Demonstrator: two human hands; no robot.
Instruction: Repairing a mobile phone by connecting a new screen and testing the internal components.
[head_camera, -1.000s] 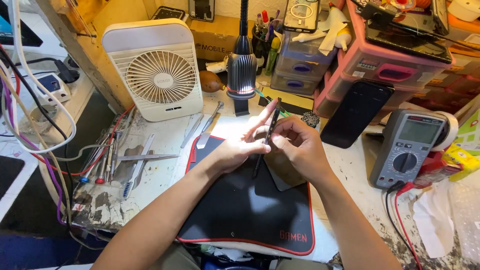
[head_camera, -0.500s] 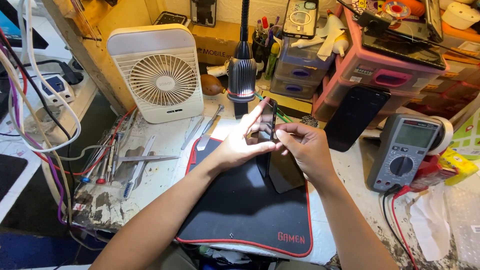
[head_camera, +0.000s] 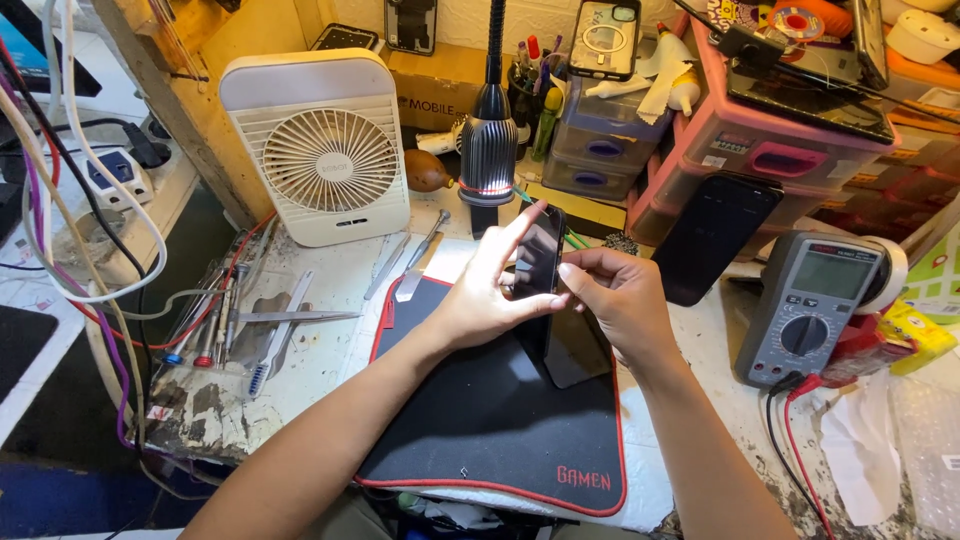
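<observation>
Above the black mat, my left hand and right hand both pinch one upright dark phone. Behind: pink storage box, brown carton, yellow packet right.

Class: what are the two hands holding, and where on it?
A dark phone, upright: left hand along its left edge, right hand fingers on its right edge.

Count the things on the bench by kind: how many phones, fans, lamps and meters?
Phones with dark screens: 2, one in the hands, one leaning by the pink box
Fans: 1
Lamps: 1
Meters: 1
Total: 5
</observation>
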